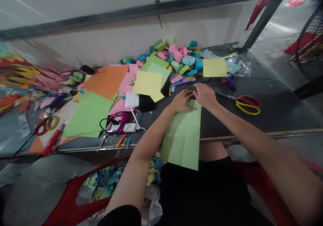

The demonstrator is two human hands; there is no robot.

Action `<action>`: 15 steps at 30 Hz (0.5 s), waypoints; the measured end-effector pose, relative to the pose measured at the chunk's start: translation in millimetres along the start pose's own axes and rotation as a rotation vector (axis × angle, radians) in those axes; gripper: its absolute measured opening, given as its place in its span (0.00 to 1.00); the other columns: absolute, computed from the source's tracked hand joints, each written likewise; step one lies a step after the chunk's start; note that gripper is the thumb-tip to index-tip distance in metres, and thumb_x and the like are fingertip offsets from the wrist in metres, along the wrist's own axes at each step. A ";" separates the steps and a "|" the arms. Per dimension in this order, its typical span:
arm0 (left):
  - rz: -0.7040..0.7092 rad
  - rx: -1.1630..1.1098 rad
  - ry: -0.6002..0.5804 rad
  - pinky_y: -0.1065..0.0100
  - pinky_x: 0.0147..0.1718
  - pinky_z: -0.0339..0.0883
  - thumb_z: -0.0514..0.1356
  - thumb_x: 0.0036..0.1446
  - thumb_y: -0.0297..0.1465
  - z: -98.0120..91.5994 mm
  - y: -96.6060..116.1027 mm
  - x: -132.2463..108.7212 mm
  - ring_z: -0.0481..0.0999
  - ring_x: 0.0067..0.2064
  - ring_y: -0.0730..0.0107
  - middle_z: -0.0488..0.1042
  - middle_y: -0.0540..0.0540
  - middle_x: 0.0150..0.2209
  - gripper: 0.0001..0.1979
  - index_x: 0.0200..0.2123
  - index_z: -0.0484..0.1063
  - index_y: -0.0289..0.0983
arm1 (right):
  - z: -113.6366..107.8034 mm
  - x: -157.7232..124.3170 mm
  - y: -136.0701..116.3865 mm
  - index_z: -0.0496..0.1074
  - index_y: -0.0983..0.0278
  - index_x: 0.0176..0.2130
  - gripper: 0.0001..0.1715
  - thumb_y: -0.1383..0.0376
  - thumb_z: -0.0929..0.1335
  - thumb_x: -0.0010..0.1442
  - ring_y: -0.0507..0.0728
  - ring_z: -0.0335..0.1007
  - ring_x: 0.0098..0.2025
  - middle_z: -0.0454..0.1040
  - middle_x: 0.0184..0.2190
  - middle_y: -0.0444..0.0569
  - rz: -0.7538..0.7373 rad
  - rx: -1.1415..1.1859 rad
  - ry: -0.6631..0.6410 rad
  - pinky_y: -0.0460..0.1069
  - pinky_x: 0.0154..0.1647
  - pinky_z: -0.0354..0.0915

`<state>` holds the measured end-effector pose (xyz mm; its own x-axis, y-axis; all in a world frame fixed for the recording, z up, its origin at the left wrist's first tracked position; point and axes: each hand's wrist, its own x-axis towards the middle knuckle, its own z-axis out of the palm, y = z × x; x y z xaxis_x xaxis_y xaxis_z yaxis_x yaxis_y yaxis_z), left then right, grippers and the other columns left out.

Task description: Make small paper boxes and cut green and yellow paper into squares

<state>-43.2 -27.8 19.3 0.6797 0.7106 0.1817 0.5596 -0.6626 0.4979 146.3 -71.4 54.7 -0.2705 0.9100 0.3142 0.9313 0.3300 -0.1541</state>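
Observation:
A long light green sheet of paper (183,135) lies over the table's front edge, and its near end hangs above my lap. Lengthwise creases run along it. My left hand (182,102) holds the sheet's far end, thumb stretched across the paper and fingers bent at the far edge. My right hand (205,95) is beside it at the far right corner, fingers bent down on the paper; their tips are partly hidden. The two hands nearly touch. Right of my right hand lie scissors (246,104) with one red and one yellow handle loop.
Folded paper pieces (179,57) are heaped at the back by the wall. Yellow sheets (148,83), orange sheets (107,79) and green sheets (87,115) spread leftward. A purple power socket (118,123) with cables sits near the front edge. A blue glue gun (230,82) lies behind the scissors.

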 end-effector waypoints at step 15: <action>-0.366 0.071 0.098 0.51 0.57 0.72 0.67 0.64 0.38 -12.5 22.8 -3.4 0.77 0.58 0.49 0.77 0.37 0.59 0.17 0.53 0.80 0.36 | 5.6 -41.7 -29.3 0.70 0.70 0.54 0.32 0.53 0.75 0.58 0.74 0.76 0.50 0.79 0.46 0.67 0.422 0.095 -0.129 0.64 0.50 0.72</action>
<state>-38.8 -42.4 40.6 0.3821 0.9203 0.0844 0.7908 -0.3728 0.4855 128.9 -117.6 40.8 0.0940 0.9918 0.0869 0.9418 -0.0603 -0.3308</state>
